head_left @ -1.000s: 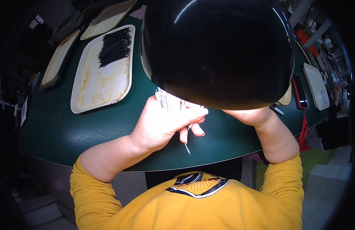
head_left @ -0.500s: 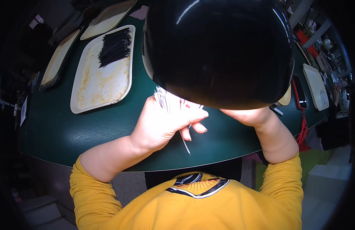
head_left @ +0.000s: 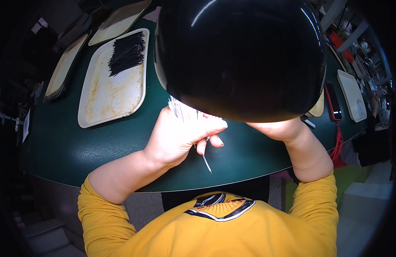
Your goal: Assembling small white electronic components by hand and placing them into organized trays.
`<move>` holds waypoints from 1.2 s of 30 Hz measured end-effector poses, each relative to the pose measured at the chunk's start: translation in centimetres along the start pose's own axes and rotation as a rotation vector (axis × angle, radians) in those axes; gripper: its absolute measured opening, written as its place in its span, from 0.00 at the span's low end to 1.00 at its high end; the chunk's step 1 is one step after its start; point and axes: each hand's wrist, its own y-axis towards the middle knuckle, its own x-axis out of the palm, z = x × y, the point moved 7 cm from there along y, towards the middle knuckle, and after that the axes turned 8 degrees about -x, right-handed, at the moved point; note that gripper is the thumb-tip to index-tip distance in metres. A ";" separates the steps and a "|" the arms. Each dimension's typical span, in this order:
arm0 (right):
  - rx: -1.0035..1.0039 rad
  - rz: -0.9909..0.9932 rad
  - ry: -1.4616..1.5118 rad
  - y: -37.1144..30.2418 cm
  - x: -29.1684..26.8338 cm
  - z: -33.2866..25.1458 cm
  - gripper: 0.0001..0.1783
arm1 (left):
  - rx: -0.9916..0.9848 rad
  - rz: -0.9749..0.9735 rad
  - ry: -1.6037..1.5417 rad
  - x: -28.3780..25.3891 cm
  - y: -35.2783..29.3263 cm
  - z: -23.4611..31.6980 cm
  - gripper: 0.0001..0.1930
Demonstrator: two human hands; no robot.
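My left hand (head_left: 174, 135) is closed around a bundle of thin white wires (head_left: 177, 108), their ends fanning up past the knuckles. The thumb presses across the bundle, and one thin piece (head_left: 207, 163) pokes out below the fingers toward me. Under the rim of a large glossy black lamp hood (head_left: 241, 60) is my right hand (head_left: 277, 129). Only its heel and wrist show, so its fingers and anything in them are hidden. Bright light falls on both hands from beneath the hood.
Left on the green table (head_left: 108, 150) lies a stained cream tray (head_left: 95, 100) bearing a stack of thin black wires (head_left: 127, 53). More trays (head_left: 63, 70) stand beyond it. At right are a phone with a red strap (head_left: 333, 100) and another tray (head_left: 351, 96).
My left hand has shifted slightly left with the bundle. The thumb and fingertips have moved left too, while the right wrist looks nearly still.
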 end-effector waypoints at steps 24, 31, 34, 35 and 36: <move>0.412 -0.186 0.677 -1.4 2.5 3.1 0.06 | -0.045 -0.131 -0.178 0.9 -0.1 -0.2 0.07; 0.021 -0.097 0.403 -0.5 2.0 1.4 0.10 | -0.031 -0.130 -0.181 0.5 -0.1 -0.4 0.08; 0.023 -0.124 0.277 -0.6 1.1 0.5 0.09 | -0.044 -0.102 -0.158 1.0 0.3 -0.6 0.09; 0.008 -0.136 0.276 -0.5 1.4 0.8 0.09 | -0.036 -0.110 -0.142 0.5 0.4 -0.8 0.09; -0.023 -0.165 0.263 -0.5 1.8 0.9 0.08 | -0.029 -0.117 -0.127 0.0 0.3 -0.9 0.09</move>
